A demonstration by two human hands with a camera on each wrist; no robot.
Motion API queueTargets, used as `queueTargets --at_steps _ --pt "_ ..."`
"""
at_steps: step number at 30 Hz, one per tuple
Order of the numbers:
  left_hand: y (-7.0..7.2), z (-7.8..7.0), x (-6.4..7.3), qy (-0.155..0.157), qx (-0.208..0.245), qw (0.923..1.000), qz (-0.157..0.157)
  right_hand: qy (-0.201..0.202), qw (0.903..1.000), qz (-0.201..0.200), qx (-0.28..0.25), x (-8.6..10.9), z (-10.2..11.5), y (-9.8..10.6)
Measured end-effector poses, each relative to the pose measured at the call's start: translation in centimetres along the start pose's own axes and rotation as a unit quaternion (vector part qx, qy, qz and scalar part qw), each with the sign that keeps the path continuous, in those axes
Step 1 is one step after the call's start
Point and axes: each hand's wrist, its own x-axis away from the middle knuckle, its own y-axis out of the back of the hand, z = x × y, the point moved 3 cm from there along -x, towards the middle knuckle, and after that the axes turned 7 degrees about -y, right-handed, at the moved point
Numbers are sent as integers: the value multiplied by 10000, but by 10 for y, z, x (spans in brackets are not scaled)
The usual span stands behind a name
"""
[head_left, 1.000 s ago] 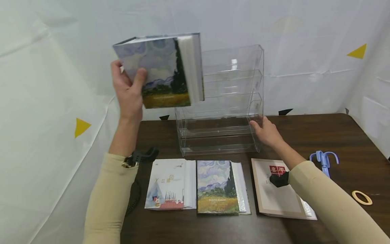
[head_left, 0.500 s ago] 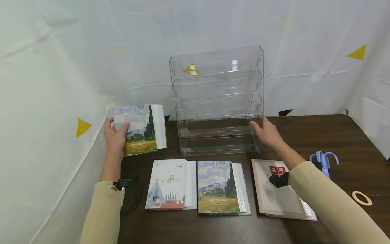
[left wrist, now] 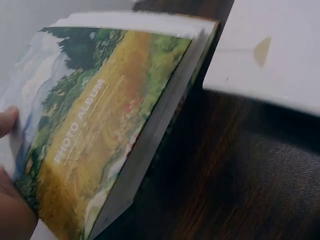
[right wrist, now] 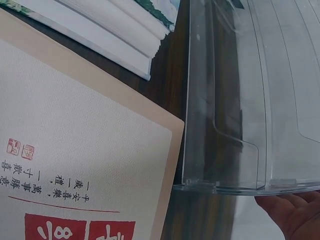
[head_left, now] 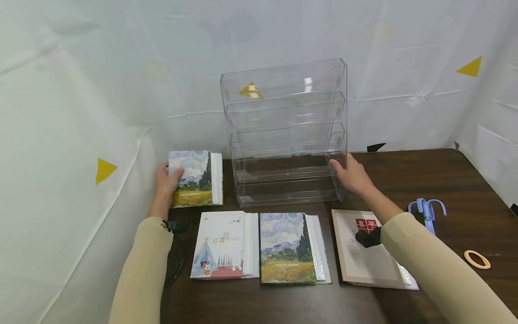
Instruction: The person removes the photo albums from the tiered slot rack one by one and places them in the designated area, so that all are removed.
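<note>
My left hand [head_left: 166, 183] grips a photo album [head_left: 190, 180] by its left edge, thumb across the painted cover of clouds, cypress and golden field. In the left wrist view this album [left wrist: 95, 115] lies close over the dark wood, beside a white cover. A clear acrylic tiered rack [head_left: 285, 135] stands upright at the table's back. On the rack's right side my right hand [head_left: 353, 174] holds the edge with thumb in front. From the right wrist, fingers [right wrist: 295, 212] show at the rack's side panel [right wrist: 240, 187].
In front of the rack lie a white album with a tent picture [head_left: 218, 247], a second painted album [head_left: 287, 247] and a beige album with red characters [head_left: 364, 261]. A blue hook-shaped item [head_left: 426, 213] and a wooden ring [head_left: 477, 259] sit at the right.
From up in front of the rack, my left hand has brought the painted album down and left, then slightly right, to the rack's left side. The right hand stays on the rack.
</note>
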Motion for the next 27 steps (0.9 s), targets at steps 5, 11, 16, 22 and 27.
queueTargets --at_steps 5,11,16,22,27 --pt "-4 9 -6 238 -448 9985 205 -15 10000 -4 -42 1 0 -2" --pt "-2 23 -7 441 -943 9945 -93 5 9999 66 -95 3 3 -7" --pt "0 36 -11 407 -1210 9916 -225 34 9999 39 -106 2 6 -7" --pt "-1 31 -1 429 -1049 9932 -254 80 9999 -10 -98 1 7 -6" --pt "-2 29 3 449 -1236 9912 -151 53 9999 27 -99 1 6 -7"
